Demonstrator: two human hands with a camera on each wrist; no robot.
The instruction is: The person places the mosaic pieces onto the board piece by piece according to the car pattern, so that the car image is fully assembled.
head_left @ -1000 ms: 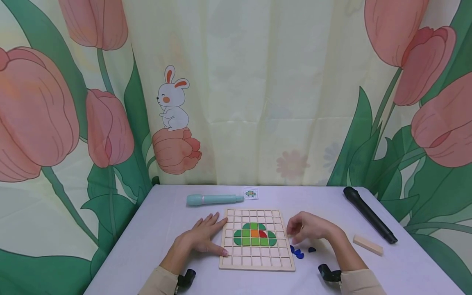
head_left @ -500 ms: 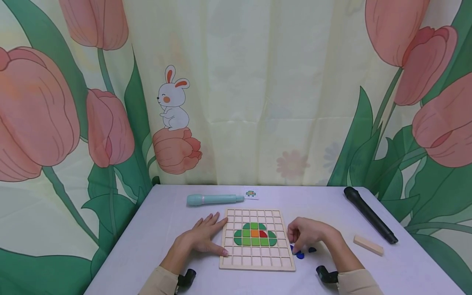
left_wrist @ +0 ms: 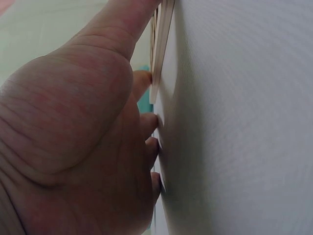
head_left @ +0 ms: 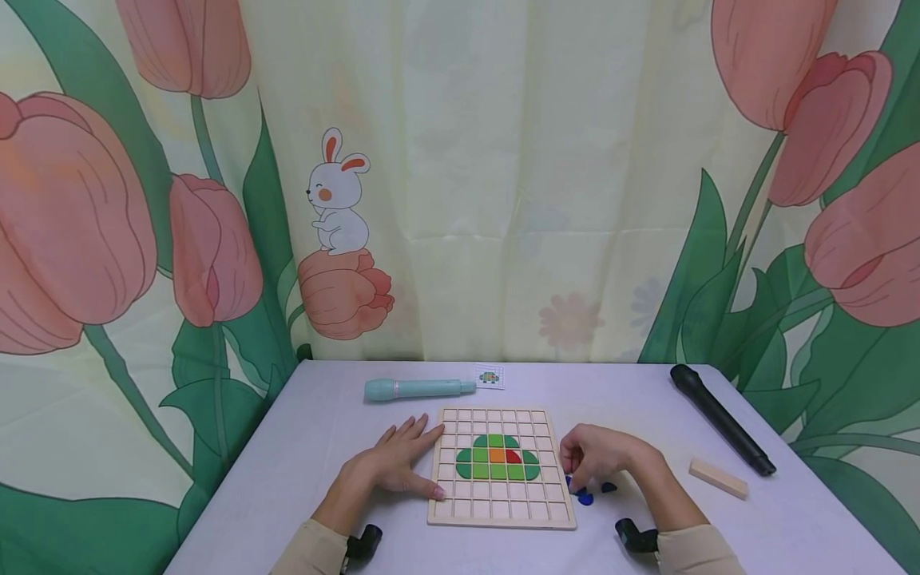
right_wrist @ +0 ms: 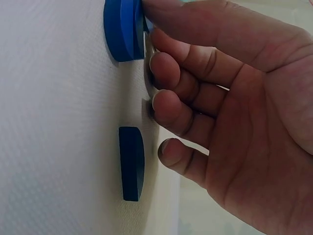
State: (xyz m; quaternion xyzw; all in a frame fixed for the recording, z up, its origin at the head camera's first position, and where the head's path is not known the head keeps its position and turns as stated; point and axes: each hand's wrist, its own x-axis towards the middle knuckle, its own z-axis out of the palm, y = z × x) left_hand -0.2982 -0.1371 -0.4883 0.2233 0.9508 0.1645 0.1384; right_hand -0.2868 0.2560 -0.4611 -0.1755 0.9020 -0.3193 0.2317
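Note:
In the head view a wooden grid board [head_left: 499, 509] lies on the table, with green, orange and red pieces [head_left: 496, 457] set near its middle. My left hand [head_left: 398, 463] lies spread at its left side, thumb and forefinger touching the edge. Just off the right edge, my right hand [head_left: 604, 454] reaches down with curled fingers over several blue pieces [head_left: 585, 499]. From the right wrist, thumb and forefinger appear to pinch a blue piece beside stacked ones [right_wrist: 120, 32]; the fingertips partly leave the frame. Another dark blue piece [right_wrist: 131, 164] lies apart under the other fingers.
Behind the board lie a teal microphone-shaped stick [head_left: 417, 389] and a small pattern card [head_left: 490, 376]. A wooden bar [head_left: 718, 477] and a long black stick [head_left: 722, 419] lie to the right. A printed curtain [head_left: 467, 200] hangs behind the table.
My right hand has lowered slightly onto the blue pieces beside the board and held there over the last half second. The left hand has kept its place.

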